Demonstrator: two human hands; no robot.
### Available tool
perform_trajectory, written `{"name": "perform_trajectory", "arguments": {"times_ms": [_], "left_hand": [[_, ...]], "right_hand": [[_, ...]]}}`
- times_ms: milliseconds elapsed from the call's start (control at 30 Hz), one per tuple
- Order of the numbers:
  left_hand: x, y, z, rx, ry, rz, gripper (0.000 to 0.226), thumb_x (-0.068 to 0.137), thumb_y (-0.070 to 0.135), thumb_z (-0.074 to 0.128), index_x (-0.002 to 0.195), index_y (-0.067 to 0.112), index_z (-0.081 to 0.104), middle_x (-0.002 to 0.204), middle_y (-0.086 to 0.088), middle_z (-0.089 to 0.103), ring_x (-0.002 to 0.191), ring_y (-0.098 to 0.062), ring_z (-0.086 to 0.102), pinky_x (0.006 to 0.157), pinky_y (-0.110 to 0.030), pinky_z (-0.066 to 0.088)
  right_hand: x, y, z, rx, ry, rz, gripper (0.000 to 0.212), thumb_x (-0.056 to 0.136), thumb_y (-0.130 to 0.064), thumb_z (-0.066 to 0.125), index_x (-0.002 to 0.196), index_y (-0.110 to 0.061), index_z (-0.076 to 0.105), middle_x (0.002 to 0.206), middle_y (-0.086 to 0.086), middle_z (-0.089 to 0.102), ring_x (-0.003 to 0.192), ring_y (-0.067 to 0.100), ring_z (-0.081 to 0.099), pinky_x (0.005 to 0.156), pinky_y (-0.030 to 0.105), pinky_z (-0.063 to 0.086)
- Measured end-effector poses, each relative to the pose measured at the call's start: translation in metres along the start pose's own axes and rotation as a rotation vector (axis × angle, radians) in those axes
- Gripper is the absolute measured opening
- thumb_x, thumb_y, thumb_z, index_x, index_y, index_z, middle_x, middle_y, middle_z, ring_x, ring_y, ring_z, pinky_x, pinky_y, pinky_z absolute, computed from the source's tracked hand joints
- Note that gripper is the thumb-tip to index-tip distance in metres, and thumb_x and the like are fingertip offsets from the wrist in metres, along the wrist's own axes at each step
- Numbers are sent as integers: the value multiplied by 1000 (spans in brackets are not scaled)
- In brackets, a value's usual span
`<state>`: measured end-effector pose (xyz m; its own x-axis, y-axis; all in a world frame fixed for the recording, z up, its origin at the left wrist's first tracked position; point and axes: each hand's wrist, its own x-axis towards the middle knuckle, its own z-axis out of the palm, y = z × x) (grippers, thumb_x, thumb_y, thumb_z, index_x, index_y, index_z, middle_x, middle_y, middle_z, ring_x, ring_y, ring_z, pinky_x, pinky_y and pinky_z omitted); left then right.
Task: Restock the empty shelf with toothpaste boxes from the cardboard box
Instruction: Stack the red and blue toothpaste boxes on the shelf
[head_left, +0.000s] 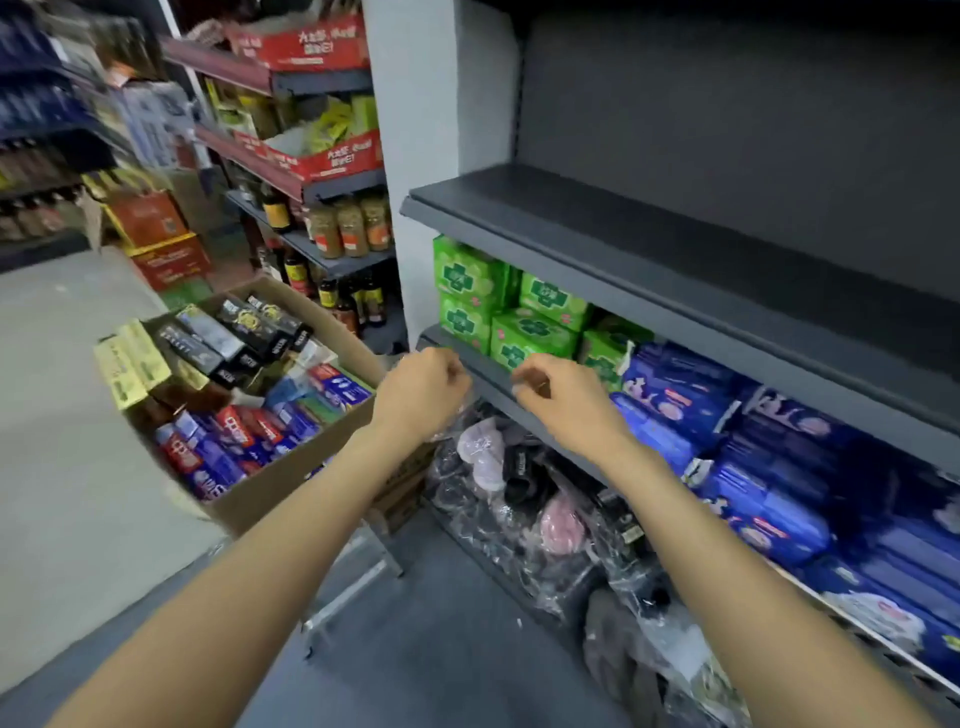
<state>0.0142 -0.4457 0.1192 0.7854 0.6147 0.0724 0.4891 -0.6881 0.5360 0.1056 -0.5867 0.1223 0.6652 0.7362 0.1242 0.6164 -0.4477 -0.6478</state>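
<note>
An open cardboard box (291, 483) stands at the left on a low metal stand, packed with toothpaste boxes (244, 384) in black, yellow, red and blue. The empty dark grey shelf (649, 244) runs across the upper right. My left hand (423, 389) hovers beside the box's right edge with its fingers curled in and nothing visible in it. My right hand (558, 395) is level with it, in front of the lower shelf's front edge, fingers loosely curled, also holding nothing.
Green packs (493, 306) and blue packs (737, 441) fill the shelf below the empty one. Plastic-wrapped goods (524, 499) lie on the bottom shelf. Bottles and jars (348, 228) line the racks at the back left. A grey floor (67, 415) spreads to the left.
</note>
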Motion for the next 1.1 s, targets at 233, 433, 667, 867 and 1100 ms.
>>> {"name": "perform_trajectory", "arguments": {"times_ms": [233, 433, 667, 867, 1100], "left_hand": [[56, -138, -24, 123, -117, -206, 21, 93, 24, 43, 83, 9, 56, 93, -16, 64, 87, -34, 61, 66, -36, 44], [125, -221, -31, 278, -256, -209, 23, 97, 15, 38, 99, 2, 56, 99, -17, 65, 82, -31, 59, 69, -37, 45], [171, -294, -17, 617, -588, -23, 46, 91, -4, 43, 135, 12, 45, 135, -11, 49, 123, -28, 48, 91, -37, 44], [200, -336, -4, 666, -833, 185, 62, 91, -6, 43, 146, 21, 34, 146, -7, 43, 126, -25, 50, 92, -35, 48], [218, -371, 6, 555, -1016, 113, 51, 93, 30, 57, 141, 21, 41, 139, -9, 49, 122, -29, 51, 98, -39, 46]], "right_hand": [[89, -48, 117, -65, -234, -25, 21, 91, -15, 51, 108, -11, 62, 90, 1, 60, 86, 18, 56, 70, 29, 41], [165, -69, 193, -123, -343, -16, 33, 90, -15, 54, 122, -10, 55, 121, 14, 59, 104, 27, 59, 81, 30, 45], [221, -82, 262, -205, -488, 60, 47, 92, -17, 56, 135, -6, 42, 133, 16, 51, 119, 28, 51, 91, 31, 42], [246, -74, 319, -354, -610, 171, 58, 90, -22, 60, 139, -10, 33, 134, 20, 40, 122, 34, 43, 98, 41, 41], [250, -73, 350, -713, -575, 237, 77, 86, -20, 66, 144, -9, 17, 134, 22, 37, 124, 35, 39, 93, 45, 44]]}}
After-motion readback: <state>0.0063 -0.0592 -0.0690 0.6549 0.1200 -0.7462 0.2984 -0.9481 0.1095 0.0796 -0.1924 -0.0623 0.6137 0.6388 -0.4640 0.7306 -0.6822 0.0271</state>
